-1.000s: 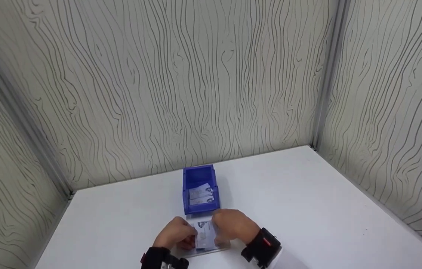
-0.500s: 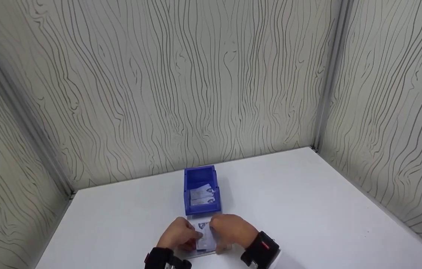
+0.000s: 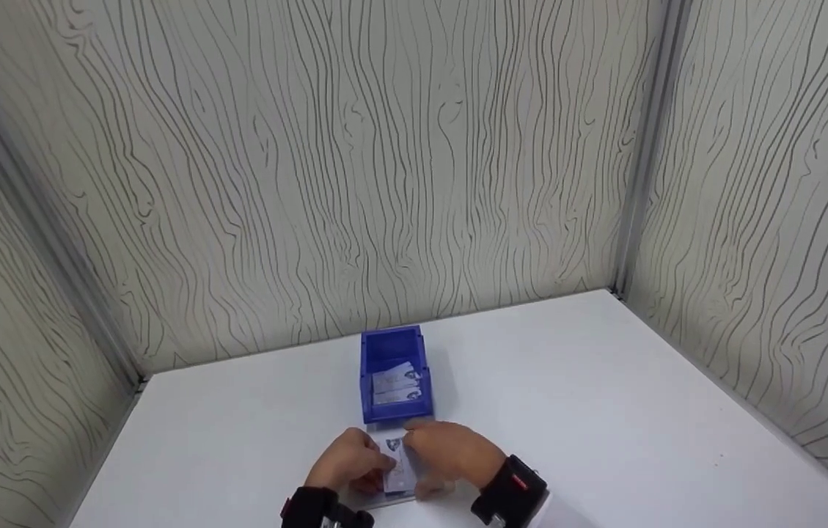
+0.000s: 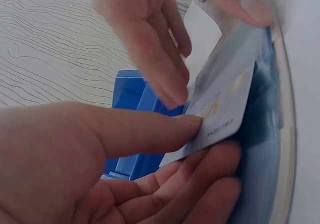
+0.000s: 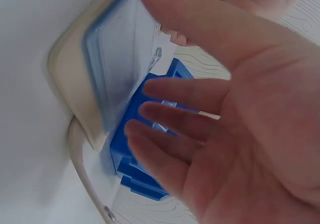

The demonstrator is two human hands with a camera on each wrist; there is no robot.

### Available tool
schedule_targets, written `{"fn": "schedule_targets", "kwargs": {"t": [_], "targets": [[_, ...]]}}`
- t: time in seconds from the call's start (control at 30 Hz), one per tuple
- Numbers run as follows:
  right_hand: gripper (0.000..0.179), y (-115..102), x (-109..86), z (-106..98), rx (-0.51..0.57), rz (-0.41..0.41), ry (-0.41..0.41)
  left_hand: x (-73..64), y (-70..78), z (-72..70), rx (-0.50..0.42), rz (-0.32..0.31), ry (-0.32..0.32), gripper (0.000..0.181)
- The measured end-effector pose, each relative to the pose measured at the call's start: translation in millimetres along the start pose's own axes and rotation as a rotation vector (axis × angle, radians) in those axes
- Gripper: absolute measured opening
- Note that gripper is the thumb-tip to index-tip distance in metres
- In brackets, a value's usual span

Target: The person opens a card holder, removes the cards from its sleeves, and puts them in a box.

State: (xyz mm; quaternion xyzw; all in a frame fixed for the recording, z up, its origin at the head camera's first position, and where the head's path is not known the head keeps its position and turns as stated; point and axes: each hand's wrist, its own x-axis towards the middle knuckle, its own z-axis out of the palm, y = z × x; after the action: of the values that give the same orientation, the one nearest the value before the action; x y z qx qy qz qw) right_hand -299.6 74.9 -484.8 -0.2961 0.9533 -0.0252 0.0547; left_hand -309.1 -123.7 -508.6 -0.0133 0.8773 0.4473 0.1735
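Observation:
A pale printed card (image 4: 220, 111) is pinched between the thumb and fingers of the left hand (image 3: 347, 460). It lies over a cream card holder (image 4: 286, 159) with clear bluish plastic sleeves (image 5: 117, 58), low on the table. The right hand (image 3: 458, 453) is at the holder's other side, covering part of the card in the head view. In the right wrist view its thumb (image 5: 200, 21) reaches to the sleeves' edge, while its other fingers are spread, relaxed, with nothing between them. The card's far edge is partly hidden in the left wrist view.
Just beyond the hands stands a blue bin (image 3: 399, 415) holding several similar cards (image 3: 397, 378). A cream strap (image 5: 80, 154) with a metal snap extends from the holder. Patterned wall panels (image 3: 414, 183) enclose the white table (image 3: 568, 367).
The right hand has shifted slightly left across the card, covering more of its right side. The left hand keeps its pinch and has barely moved; the bin stays put.

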Motion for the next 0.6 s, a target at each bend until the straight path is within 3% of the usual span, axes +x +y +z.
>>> {"fn": "schedule_targets", "kwargs": {"t": [0.23,0.6], "targets": [[0.052,2.5,2.8,4.1,0.053,-0.026,-0.008,-5.7,2.0,5.3,-0.04,0.026,0.006,0.024],[0.048,3.8,-0.3,6.0,0.043,-0.064,0.081,-4.6,3.2,9.0,-0.104,0.039,-0.013,0.024]]}}
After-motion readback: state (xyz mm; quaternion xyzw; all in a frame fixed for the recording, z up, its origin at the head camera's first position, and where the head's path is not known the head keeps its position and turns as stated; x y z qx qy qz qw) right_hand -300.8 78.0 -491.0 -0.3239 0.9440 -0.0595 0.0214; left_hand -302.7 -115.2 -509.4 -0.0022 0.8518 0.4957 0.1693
